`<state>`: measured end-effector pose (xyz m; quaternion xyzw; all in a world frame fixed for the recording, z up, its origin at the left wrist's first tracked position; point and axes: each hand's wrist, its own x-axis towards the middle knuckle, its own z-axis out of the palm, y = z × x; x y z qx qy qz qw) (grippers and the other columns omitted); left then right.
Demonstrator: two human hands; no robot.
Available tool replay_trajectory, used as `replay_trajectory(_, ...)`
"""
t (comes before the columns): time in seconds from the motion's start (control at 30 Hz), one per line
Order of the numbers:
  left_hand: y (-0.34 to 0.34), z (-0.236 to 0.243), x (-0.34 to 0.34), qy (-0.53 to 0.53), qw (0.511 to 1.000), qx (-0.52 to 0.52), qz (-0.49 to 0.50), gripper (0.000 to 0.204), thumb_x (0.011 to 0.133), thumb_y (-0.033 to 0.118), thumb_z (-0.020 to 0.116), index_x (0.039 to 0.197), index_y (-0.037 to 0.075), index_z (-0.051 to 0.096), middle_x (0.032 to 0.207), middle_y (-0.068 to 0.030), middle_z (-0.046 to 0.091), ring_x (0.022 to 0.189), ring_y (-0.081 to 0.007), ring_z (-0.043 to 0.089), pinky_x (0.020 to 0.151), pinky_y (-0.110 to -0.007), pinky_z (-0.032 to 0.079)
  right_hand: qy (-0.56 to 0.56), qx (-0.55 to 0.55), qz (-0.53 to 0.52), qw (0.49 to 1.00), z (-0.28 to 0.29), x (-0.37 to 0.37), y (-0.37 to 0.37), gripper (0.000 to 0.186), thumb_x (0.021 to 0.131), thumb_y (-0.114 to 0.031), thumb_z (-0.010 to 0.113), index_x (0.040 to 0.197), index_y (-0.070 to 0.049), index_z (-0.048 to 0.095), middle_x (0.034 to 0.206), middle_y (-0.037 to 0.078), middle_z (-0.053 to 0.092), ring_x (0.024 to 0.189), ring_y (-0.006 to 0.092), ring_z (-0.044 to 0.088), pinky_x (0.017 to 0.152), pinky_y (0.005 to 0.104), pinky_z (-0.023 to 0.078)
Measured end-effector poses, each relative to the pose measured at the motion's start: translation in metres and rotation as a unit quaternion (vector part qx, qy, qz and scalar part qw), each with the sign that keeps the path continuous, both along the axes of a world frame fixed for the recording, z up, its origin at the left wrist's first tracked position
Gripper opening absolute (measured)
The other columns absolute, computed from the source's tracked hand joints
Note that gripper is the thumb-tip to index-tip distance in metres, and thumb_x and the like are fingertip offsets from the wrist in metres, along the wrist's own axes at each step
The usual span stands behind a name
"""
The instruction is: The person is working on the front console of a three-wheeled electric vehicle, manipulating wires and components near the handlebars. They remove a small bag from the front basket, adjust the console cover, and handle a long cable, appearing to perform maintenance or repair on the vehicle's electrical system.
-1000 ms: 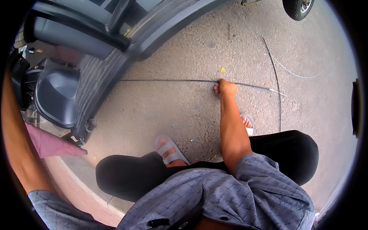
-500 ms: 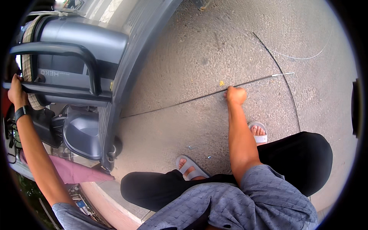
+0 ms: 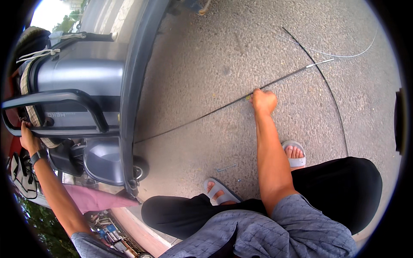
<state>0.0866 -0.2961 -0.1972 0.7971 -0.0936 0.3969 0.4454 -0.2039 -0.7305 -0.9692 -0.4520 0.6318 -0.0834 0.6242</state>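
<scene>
My right hand [image 3: 263, 101] is closed in a fist around a long thin black cable [image 3: 202, 115]. One way the cable runs left, toward the underside of a grey vehicle [image 3: 77, 77]. Its other end carries a silver metal sleeve [image 3: 318, 63] that crosses over a second black cable [image 3: 331, 86] lying on the ground. Far to the left, my left hand [image 3: 29, 138] is wrapped round a black tubular bar [image 3: 77, 131] on the vehicle's side. A watch band circles that wrist. The fingers of my left hand are partly hidden behind the bar.
A thin whitish wire [image 3: 344, 55] curves over the rough ground at the upper right. A long bolt [image 3: 227, 168] lies near my sandalled left foot [image 3: 220, 191]. At the lower left are pink fabric [image 3: 99, 199] and a tray of tools [image 3: 116, 234]. A small wheel [image 3: 140, 170] shows beneath the vehicle.
The view has tilted, so the vehicle, bar and left hand sit lower in the picture. The held cable slants more steeply, its metal end higher. Both hands keep their grips.
</scene>
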Motion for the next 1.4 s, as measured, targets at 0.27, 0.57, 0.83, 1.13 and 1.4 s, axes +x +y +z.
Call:
replay_trajectory(0.27,0.008,-0.001,0.016,0.017,0.999,-0.023,-0.018,0.016,0.098,0.011,0.069,0.102,-0.005,0.067,0.088,-0.0049,0.067,0.078,-0.0148,0.065,0.070,-0.027,0.055,0.066,-0.198,0.146,0.967,0.048,-0.001,-0.014,0.030,0.086,-0.023,0.068,0.106,-0.001,0.065,0.101,0.024,0.074,0.097,0.0403,0.072,0.084,0.0522,0.055)
replay_trajectory(0.57,0.045,0.023,0.056,0.041,0.996,-0.016,-0.082,0.015,0.103,0.011,0.063,0.109,-0.003,0.065,0.100,-0.0054,0.066,0.092,-0.0166,0.065,0.083,-0.028,0.054,0.125,-0.214,0.281,0.927,0.041,0.002,-0.018,0.021,0.087,-0.015,0.068,0.103,-0.002,0.069,0.105,0.022,0.075,0.099,0.0403,0.073,0.083,0.0507,0.058)
replay_trajectory(0.83,0.020,-0.007,-0.023,-0.155,0.727,0.621,0.250,0.042,0.096,0.018,0.061,0.136,0.006,0.060,0.123,-0.0166,0.070,0.111,-0.0297,0.068,0.093,-0.039,0.052,0.121,-0.229,0.274,0.926,0.045,0.013,-0.004,0.028,0.080,-0.020,0.068,0.103,-0.004,0.072,0.105,0.022,0.075,0.100,0.0416,0.073,0.086,0.0512,0.058)
replay_trajectory(1.13,-0.194,-0.408,-0.276,0.067,0.735,0.565,-0.368,0.052,0.083,0.006,0.078,0.131,-0.001,0.061,0.129,-0.0205,0.066,0.117,-0.0384,0.065,0.101,-0.041,0.053,0.055,-0.346,0.163,0.922,0.031,0.013,-0.017,0.028,0.075,-0.020,0.068,0.098,-0.005,0.074,0.097,0.021,0.076,0.092,0.0404,0.073,0.083,0.0483,0.057)
replay_trajectory(1.4,-0.141,-0.589,-0.216,0.272,0.726,0.577,-0.258,0.080,0.087,0.018,0.077,0.154,0.002,0.038,0.159,-0.0227,0.037,0.141,-0.0434,0.045,0.117,-0.048,0.040,-0.384,0.132,-0.212,0.889,0.025,0.025,-0.033,0.022,0.090,0.008,0.061,0.108,0.019,0.054,0.104,0.026,0.063,0.088,0.0369,0.073,0.085,0.0438,0.067)
